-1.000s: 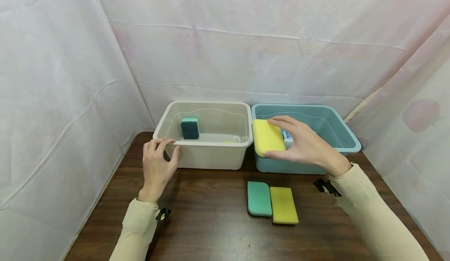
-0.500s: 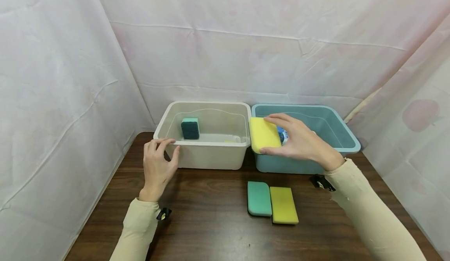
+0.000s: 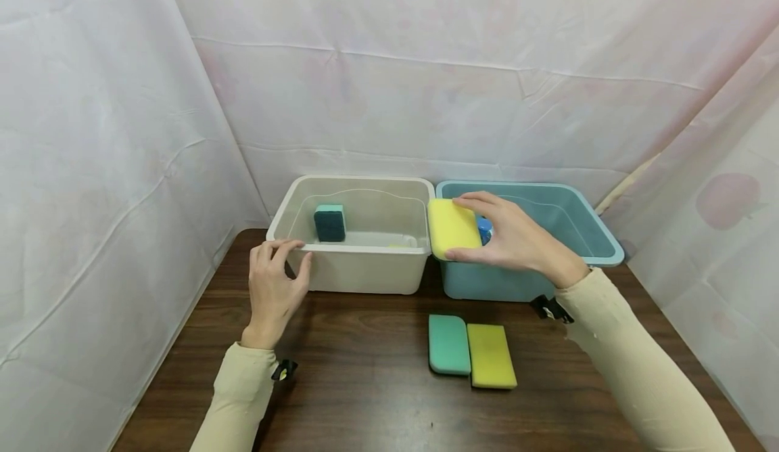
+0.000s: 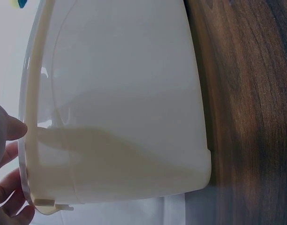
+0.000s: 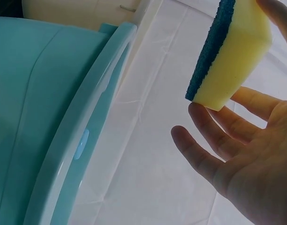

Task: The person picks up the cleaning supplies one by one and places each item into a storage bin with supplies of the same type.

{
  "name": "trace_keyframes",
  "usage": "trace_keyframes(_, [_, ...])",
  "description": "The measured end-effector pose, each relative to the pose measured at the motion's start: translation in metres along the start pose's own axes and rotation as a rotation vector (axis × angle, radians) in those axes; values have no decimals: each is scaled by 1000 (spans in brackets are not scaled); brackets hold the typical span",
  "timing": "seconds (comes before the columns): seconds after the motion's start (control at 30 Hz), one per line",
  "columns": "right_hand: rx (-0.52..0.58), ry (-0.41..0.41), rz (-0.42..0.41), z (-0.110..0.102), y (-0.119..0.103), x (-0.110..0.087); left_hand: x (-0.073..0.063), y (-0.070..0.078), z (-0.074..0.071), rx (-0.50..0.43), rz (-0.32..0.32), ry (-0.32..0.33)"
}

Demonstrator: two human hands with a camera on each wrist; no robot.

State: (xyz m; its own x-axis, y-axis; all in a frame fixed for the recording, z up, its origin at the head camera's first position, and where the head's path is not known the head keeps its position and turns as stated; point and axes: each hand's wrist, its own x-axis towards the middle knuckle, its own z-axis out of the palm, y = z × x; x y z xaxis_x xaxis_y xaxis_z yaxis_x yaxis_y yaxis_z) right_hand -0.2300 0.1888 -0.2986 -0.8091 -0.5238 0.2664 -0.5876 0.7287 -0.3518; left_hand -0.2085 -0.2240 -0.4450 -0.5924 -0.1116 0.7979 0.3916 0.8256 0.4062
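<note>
Yellow sponge (image 3: 452, 227) | right hand (image 3: 508, 237) pinches it | blue item (image 3: 484, 229): markings illegible

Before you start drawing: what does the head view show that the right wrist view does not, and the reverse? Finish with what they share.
Only the head view shows the left hand touching the beige bin, the dark-faced sponge inside it, and the green sponge and mustard-yellow sponge on the table.

Only the right wrist view clearly shows the dark blue layer of the yellow sponge and the little finger standing free of it.

Both show the right hand holding that sponge, the blue bin and the pale curtain.
</note>
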Motion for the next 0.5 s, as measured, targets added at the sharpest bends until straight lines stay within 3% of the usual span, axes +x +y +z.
trace_keyframes(0.5, [56, -13, 13, 3, -2, 17, 0, -1, 0, 6, 8, -2])
